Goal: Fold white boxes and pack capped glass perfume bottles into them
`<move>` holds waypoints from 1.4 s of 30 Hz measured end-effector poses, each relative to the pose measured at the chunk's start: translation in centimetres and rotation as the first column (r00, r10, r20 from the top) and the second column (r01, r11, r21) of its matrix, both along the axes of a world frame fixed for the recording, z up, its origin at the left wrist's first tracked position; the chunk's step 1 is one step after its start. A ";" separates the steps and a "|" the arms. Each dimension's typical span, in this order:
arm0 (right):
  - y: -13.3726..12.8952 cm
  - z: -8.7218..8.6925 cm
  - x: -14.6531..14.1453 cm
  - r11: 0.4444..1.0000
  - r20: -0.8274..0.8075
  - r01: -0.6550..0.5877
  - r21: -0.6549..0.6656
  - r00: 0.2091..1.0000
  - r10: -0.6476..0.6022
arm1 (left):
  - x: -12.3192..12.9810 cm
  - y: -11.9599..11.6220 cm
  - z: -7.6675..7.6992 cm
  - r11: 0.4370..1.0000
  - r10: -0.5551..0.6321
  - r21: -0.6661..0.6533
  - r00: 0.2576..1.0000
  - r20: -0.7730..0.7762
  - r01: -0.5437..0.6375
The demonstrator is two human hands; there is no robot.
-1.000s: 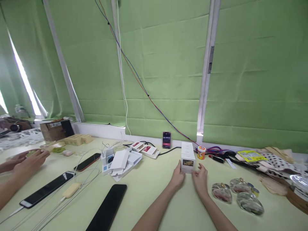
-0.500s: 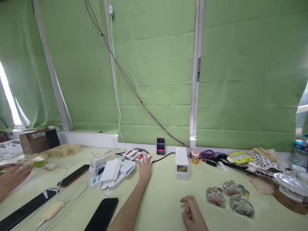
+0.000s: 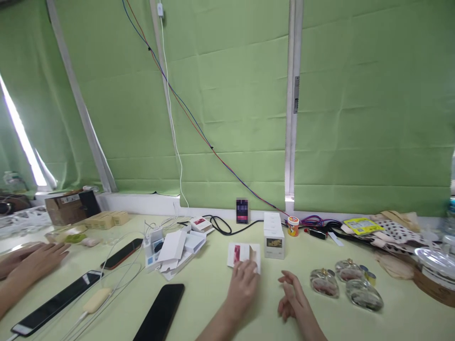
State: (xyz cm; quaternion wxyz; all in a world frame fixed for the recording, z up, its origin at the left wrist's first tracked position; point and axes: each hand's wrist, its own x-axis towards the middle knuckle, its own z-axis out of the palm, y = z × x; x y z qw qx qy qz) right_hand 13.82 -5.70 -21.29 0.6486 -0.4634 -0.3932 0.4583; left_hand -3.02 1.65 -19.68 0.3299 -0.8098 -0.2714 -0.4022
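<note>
My left hand (image 3: 244, 283) lies over the near edge of a small white box (image 3: 232, 253) with a red picture, its fingers bent onto the box; the thumb side is partly hidden. To the right, my right hand (image 3: 296, 300) is just above the table with nothing in it, fingers loosely curved and apart. Between that hand and the wall stands a taller white carton (image 3: 273, 237) with a dark picture on its front. Glass perfume bottles (image 3: 324, 283) sit close to the right hand's right side.
A second white and red box (image 3: 201, 225) lies by a black cable (image 3: 227, 232). Opened white packaging (image 3: 177, 251), phones (image 3: 159, 310) and a yellow power bank (image 3: 97, 300) lie left. At far left are another person's hands (image 3: 39, 263). A round tub (image 3: 293, 226) stands beyond the carton.
My left hand has come nearer and to the right, bringing one white and red box from the back. My right hand's fingers have spread slightly. The camera view has shifted a little.
</note>
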 end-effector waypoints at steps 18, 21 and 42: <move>0.6 0.0 1.9 0.998 -0.106 -0.039 0.055 0.993 0.045 | -0.4 -3.4 4.9 0.897 -0.232 -0.377 0.972 0.047 0.232; 0.7 0.4 2.0 0.996 -0.175 -0.025 0.084 0.984 0.040 | -1.3 -1.9 5.1 0.832 -0.124 -0.526 0.983 0.132 0.175; -0.6 1.0 2.0 0.970 0.035 -0.224 0.099 0.974 0.222 | 0.2 -2.0 5.9 0.100 0.293 -0.394 0.351 0.889 0.914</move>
